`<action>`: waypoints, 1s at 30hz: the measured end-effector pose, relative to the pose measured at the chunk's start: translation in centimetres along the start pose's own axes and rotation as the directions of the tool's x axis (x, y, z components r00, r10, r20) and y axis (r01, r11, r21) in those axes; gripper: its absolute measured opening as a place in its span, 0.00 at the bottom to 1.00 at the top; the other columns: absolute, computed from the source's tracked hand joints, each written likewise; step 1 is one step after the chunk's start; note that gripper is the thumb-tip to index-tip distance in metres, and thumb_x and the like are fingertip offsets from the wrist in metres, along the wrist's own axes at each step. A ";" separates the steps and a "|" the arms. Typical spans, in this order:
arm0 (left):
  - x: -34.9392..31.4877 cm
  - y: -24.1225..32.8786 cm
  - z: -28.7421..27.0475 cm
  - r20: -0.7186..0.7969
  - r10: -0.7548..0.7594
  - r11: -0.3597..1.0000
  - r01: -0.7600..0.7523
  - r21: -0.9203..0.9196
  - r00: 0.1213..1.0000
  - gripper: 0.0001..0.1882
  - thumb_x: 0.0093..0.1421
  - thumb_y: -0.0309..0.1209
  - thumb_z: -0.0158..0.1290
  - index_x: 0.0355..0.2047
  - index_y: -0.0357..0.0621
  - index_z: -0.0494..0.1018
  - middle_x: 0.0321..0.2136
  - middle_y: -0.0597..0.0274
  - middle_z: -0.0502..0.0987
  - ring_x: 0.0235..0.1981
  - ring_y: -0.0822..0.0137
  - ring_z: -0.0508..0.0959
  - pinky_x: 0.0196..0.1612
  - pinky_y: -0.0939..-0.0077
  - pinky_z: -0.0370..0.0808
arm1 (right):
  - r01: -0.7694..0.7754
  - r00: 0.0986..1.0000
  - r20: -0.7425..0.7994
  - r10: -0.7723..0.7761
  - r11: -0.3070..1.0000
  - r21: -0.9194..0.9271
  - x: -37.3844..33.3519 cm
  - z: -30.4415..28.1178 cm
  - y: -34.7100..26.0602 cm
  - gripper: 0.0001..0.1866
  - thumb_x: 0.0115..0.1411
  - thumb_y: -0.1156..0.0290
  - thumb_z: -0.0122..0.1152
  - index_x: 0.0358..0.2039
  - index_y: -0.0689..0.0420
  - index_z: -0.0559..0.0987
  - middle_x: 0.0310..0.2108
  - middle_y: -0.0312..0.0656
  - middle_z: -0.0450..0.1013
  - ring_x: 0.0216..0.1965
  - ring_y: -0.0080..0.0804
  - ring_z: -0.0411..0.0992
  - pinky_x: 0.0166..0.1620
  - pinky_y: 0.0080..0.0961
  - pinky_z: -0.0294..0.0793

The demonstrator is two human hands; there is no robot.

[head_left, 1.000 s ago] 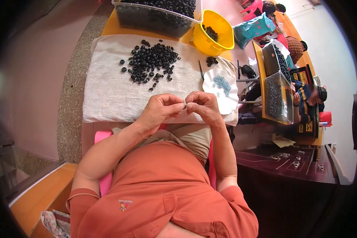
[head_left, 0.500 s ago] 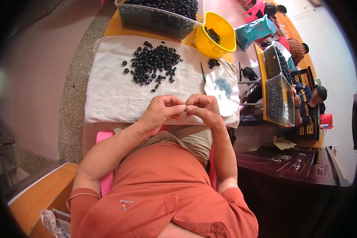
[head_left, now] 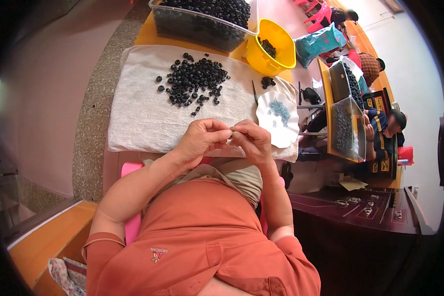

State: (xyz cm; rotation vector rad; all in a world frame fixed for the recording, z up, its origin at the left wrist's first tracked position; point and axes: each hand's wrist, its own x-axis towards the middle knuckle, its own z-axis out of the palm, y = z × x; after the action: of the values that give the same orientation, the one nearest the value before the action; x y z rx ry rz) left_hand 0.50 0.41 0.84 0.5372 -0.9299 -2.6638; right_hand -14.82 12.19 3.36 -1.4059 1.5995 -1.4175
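My left hand point(head_left: 202, 139) and my right hand point(head_left: 254, 140) meet fingertip to fingertip over the near edge of a white towel point(head_left: 133, 108). Thumb and forefinger of each are pinched together; whatever sits between them is too small to make out. Beyond my hands a loose pile of round black bead-like pieces with holes point(head_left: 195, 76) is spread on the towel. Close to my right hand lies a white wavy-rimmed plate point(head_left: 281, 138) carrying tiny pale blue pieces point(head_left: 279, 109). A thin dark tool, maybe tweezers point(head_left: 254, 92), rests at the plate's left edge.
A clear bin point(head_left: 197, 37) of black pieces and a yellow basin point(head_left: 265, 63) stand at the back. A small dark cluster point(head_left: 267, 82) lies before the basin. To the right, people sit along another table with clear bins point(head_left: 345, 128). A teal bag point(head_left: 320, 44) stands behind.
The fingers of my right hand have shifted slightly, the thumb now tucked lower against the forefinger. My left hand keeps its pinch. The whole view has moved a little.
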 end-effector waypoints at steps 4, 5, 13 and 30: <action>-0.1 0.0 -0.1 0.079 -0.037 0.997 0.032 0.063 0.996 0.07 0.59 0.26 0.59 0.36 0.39 0.75 0.33 0.63 0.78 0.31 0.73 0.79 0.37 0.79 0.80 | -0.232 0.963 0.201 0.181 0.935 0.269 0.0 -1.8 0.6 0.06 0.60 0.76 0.62 0.32 0.67 0.78 0.30 0.40 0.74 0.28 0.23 0.74 0.31 0.16 0.74; -0.1 0.1 0.0 0.112 -0.042 0.998 0.036 0.057 0.993 0.07 0.59 0.26 0.59 0.36 0.39 0.74 0.33 0.63 0.79 0.32 0.73 0.79 0.39 0.77 0.80 | -0.233 0.962 0.202 0.182 0.935 0.269 0.1 -2.0 0.5 0.06 0.60 0.76 0.62 0.32 0.67 0.78 0.30 0.40 0.74 0.28 0.23 0.74 0.31 0.16 0.74; -0.5 0.9 0.6 0.162 -0.087 0.995 0.079 0.054 0.983 0.07 0.60 0.25 0.57 0.37 0.39 0.72 0.34 0.59 0.79 0.38 0.69 0.81 0.44 0.73 0.81 | -0.429 0.896 0.313 0.315 0.795 0.428 0.6 -2.3 0.4 0.09 0.58 0.72 0.66 0.30 0.65 0.79 0.29 0.41 0.76 0.25 0.24 0.75 0.29 0.18 0.75; -0.7 1.3 0.4 0.193 -0.118 0.993 0.114 0.034 0.974 0.08 0.59 0.27 0.59 0.37 0.41 0.72 0.29 0.64 0.78 0.30 0.73 0.79 0.36 0.79 0.79 | -0.335 0.942 0.178 0.285 0.757 0.560 -1.4 -0.2 0.7 0.08 0.64 0.71 0.59 0.35 0.64 0.77 0.31 0.42 0.75 0.28 0.26 0.74 0.30 0.21 0.75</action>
State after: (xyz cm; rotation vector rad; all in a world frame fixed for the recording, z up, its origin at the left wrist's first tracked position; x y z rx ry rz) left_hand 1.11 -0.12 2.18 0.3493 -1.0122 -2.8547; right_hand -14.81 13.51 2.49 -0.7769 1.1245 -1.4517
